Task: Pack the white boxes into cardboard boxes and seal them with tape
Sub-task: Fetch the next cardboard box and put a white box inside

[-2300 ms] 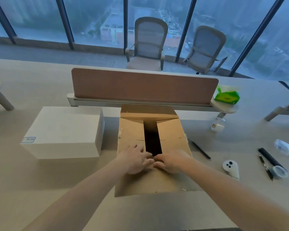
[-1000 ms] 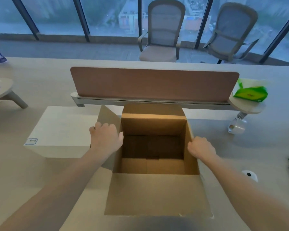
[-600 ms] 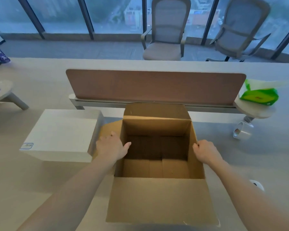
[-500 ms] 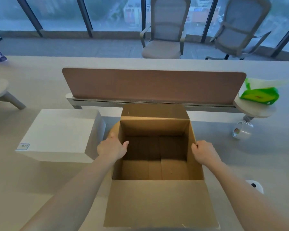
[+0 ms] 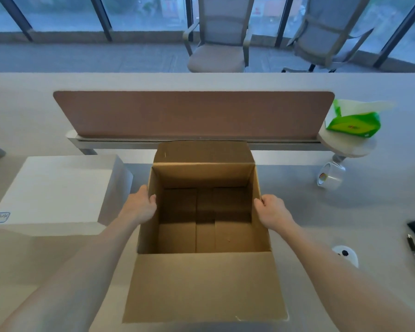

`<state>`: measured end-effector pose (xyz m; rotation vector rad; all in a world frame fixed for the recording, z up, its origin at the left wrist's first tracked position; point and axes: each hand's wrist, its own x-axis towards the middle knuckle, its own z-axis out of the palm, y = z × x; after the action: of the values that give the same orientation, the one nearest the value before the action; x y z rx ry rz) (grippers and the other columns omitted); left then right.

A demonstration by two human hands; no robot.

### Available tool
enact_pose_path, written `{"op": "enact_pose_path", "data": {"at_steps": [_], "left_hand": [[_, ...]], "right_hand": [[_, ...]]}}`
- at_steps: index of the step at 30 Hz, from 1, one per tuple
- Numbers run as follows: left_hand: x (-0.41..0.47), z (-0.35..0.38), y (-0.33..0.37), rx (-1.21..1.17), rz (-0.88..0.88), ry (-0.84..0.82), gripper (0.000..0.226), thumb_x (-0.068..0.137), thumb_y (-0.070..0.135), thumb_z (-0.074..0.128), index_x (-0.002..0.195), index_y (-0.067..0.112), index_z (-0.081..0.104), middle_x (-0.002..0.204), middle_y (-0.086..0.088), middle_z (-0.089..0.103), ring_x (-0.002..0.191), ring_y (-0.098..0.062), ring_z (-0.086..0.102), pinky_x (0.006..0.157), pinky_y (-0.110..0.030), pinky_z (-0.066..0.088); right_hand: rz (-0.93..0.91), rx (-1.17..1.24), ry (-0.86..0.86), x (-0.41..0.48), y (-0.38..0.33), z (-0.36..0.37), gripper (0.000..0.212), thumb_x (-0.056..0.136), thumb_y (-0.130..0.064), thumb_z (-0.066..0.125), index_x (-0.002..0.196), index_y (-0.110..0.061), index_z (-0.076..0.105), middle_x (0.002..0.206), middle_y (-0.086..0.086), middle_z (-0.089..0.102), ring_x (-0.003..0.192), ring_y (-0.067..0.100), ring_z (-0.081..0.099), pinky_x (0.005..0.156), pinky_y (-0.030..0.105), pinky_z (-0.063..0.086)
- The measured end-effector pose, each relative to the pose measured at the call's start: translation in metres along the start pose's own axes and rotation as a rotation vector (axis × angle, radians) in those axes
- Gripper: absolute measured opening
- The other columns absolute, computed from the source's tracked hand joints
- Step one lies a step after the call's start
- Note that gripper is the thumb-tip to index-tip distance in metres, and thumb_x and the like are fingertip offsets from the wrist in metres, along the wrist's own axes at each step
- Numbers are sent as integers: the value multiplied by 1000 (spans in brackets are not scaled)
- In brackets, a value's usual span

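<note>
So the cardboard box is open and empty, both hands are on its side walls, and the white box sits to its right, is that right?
Not quite. The head view shows the white box to the left of the cardboard box, beside the left hand. The rest holds: the box is open and empty, with the right hand on the opposite wall.

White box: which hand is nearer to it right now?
Left. The left hand grips the cardboard box's left wall, just right of the white box but not touching it. The right hand grips the opposite wall, the whole open carton away.
</note>
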<state>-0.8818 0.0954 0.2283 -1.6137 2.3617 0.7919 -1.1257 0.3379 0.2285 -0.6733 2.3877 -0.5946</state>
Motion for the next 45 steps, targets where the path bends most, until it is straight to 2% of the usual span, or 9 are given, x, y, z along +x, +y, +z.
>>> {"op": "enact_pose_path", "data": {"at_steps": [5,7,9,12,16,26,33,41,45], "left_hand": [[1,-16,-11,-134,-79,-142,78,96,67,43,149,11,34,150,-15,45,134,-36,48,108,-50,41],[6,-27,-24,-346,-88,-180,74,92,71,45,128,8,55,118,-16,64,107,-33,63,101,-50,47],[7,-44,-33,-529,-58,-162,55,96,62,48,95,8,61,77,-8,59,73,-22,56,81,-40,52],[8,-72,-52,-723,18,-138,43,99,49,54,78,11,59,65,-4,51,63,-18,47,61,-29,41],[11,-108,-93,-718,150,-51,40,100,35,57,71,7,57,61,-4,48,58,-21,43,58,-30,38],[57,-154,-221,-509,137,278,24,93,39,63,103,18,66,105,-1,64,104,-24,59,87,-38,46],[103,-150,-277,-204,112,360,60,78,59,41,117,22,69,145,-6,53,136,-30,44,112,-41,26],[112,-123,-278,77,-50,381,72,96,67,28,158,30,20,168,-7,6,152,-36,2,122,-46,2],[105,-123,-274,47,-157,377,75,94,71,28,158,34,17,165,-18,4,147,-38,14,116,-49,14]], "right_hand": [[36,-325,119,-14,-12,-9,32,101,-39,40,82,-16,54,80,2,57,68,18,54,64,29,46],[-7,-413,244,-21,-24,-14,33,100,-43,41,86,-19,60,79,-1,57,69,17,53,64,29,45],[-80,-407,262,-26,-48,-15,37,100,-43,40,84,-20,63,77,-3,60,73,15,60,68,32,53],[-149,-345,207,-33,-97,-4,41,101,-44,41,72,-21,59,68,-3,60,67,14,61,69,33,56],[-255,-249,91,-49,-176,32,44,101,-42,46,67,-18,59,65,1,62,62,15,62,66,33,56],[-434,-305,-255,-59,-326,149,36,101,-42,46,87,-13,61,72,1,56,64,13,52,62,28,44],[-243,-386,-335,-29,-354,197,61,98,-58,38,140,-13,38,106,3,63,78,14,58,65,25,50],[-159,-254,-536,-15,-346,220,78,86,-65,58,143,-27,21,133,-4,45,103,19,55,75,31,59],[-6,-156,-493,1,-348,239,97,76,-76,58,142,-23,12,133,0,45,109,24,55,79,40,60]]}}
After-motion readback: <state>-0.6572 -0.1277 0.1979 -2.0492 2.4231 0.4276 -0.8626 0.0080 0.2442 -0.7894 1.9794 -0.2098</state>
